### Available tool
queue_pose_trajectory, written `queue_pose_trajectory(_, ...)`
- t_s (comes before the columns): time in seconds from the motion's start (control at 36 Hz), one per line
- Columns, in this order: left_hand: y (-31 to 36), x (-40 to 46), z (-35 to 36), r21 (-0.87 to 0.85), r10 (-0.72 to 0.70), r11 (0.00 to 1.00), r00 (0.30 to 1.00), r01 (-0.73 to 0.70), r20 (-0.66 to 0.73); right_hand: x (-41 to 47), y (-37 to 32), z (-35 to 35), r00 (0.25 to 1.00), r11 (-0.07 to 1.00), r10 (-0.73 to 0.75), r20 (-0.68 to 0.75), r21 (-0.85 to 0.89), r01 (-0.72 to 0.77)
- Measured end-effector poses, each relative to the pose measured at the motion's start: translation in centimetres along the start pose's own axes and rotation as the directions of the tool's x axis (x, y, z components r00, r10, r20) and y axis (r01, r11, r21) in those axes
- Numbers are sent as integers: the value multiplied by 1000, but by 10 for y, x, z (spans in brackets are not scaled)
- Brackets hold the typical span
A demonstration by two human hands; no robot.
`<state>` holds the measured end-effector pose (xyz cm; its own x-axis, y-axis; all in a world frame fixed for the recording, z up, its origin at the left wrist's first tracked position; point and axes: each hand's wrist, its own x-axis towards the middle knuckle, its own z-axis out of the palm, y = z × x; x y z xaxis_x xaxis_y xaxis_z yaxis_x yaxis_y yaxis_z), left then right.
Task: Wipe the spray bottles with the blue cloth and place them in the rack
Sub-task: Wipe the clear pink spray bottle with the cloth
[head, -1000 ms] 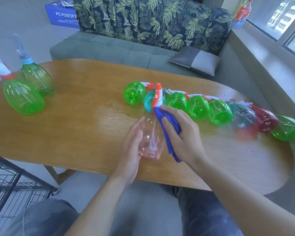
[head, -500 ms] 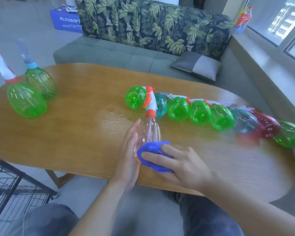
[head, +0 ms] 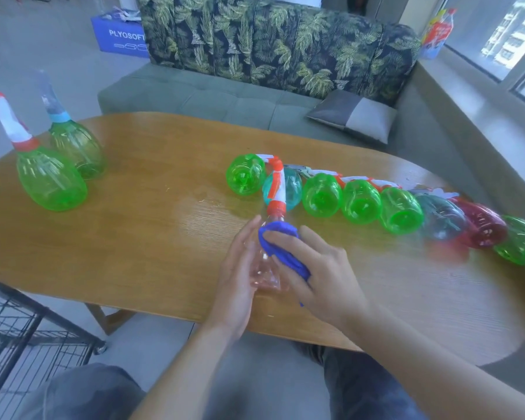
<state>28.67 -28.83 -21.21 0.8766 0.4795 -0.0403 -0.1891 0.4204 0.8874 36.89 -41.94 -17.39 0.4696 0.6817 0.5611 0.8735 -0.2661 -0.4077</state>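
- The wiping step is in hand: a clear pinkish bottle (head: pixel 265 262) with an orange and white spray head stands upright on the wooden table (head: pixel 134 237), near its front edge, between the person's two hands.
- The left hand (head: pixel 237 268) braces the bottle's left side with fingers nearly straight and laid flat against the plastic, not curled round it.
- The right hand (head: pixel 312 268) presses the blue cloth (head: pixel 281 247) against the bottle's shoulder and right side; its fingers lie fairly straight over the bunched cloth. Whether the thumb pinches the cloth from beneath is hidden.
- Judging by the cloth's place, much of the lower body may yet need wiping. After that, the next move calls for a firm grip on the bottle and a carry down to the left, where the wire rack (head: pixel 19 338) stands on the floor beside the table.
- Only a corner of the rack shows, and no bottle is visible in that part.
- Every bottle looks empty. A row of bottles (head: pixel 361 201), mostly green, with a few bluish and one red, lies on its side behind the hands.
- Two green bottles (head: pixel 52 180) stand at the table's far left.
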Motion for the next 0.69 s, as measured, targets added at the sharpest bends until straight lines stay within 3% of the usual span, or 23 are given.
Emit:
queue_pose_trajectory(0.17,2,-1,0,9,1,1000,999,-1,33,-17,-3,-7,948,950,-281,148,-98,297)
queue_pose_trajectory(0.31,5,-6,1,18,-3,1000,999,2,42,-19,1,-18,918,924,-355,175,-85,373)
queue_pose_trajectory(0.36,5,-7,1,18,-3,1000,999,2,48,-20,1,-20,955,961,-276,112,15,276)
queue_pose_trajectory(0.44,6,-9,1,-3,-1,1000,998,2,61,-20,2,-20,998,984,28,-49,177,-19)
queue_pose_trajectory(0.56,2,-5,-2,-33,3,999,996,0,93,-20,-5,-12,890,818,452,-62,427,-386)
queue_pose_trajectory(0.69,-5,0,-5,-38,33,999,995,-29,96,-24,-11,0,819,706,574,-20,518,-483)
